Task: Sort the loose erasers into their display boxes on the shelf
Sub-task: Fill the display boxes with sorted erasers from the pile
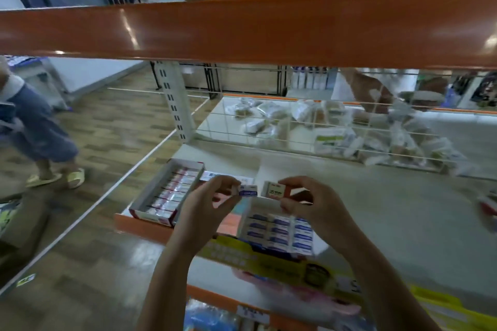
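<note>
Blue-label eraser [248, 192] and white 2B eraser [277, 191] held side by side above shelf [390, 209]; open red-white box [168, 193] at left, blue-eraser box [277, 231] below, both filled in rows.

Not much is legible here tbh. The eraser [277, 191] pinched in the right hand [312, 205] has "2B" printed in dark characters on its white sleeve; the smaller print next to it is too blurry to read. The eraser [248, 192] in the left hand [212, 204] has a blue band with white lettering that looks like "ERASER", but it's fuzzy. The blue-banded erasers in the box [278, 231] below carry print too small to make out. Same with the yellow card [258, 255] in front.
</note>
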Tool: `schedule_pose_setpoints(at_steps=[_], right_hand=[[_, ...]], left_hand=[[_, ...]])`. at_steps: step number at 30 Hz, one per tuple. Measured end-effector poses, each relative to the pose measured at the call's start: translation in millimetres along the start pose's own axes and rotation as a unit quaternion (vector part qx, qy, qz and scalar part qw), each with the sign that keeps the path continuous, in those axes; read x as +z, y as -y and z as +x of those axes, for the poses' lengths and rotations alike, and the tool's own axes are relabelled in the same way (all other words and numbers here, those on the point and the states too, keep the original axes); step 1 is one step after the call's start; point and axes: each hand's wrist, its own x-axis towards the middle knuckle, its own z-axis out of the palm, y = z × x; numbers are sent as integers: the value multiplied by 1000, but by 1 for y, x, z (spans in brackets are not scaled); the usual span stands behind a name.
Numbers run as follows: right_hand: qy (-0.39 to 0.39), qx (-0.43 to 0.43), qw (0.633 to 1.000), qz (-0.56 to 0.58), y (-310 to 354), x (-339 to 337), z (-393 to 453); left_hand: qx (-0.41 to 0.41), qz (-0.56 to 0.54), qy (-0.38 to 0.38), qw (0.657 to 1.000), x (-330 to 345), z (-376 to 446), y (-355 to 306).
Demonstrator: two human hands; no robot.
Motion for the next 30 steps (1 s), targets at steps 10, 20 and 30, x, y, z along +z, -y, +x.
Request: schedule_pose_setpoints(at_steps=[10, 20, 30], right_hand=[[47, -78, 988, -123, 43, 115, 60], [119, -66, 961, -241, 38, 196, 71], [140, -72, 947, -281, 45, 207, 67]], left_hand=[[-24, 15, -30, 999, -93, 23, 86], [-57, -18, -43, 997, -128, 19, 142], [-66, -21, -19, 997, -127, 24, 151]])
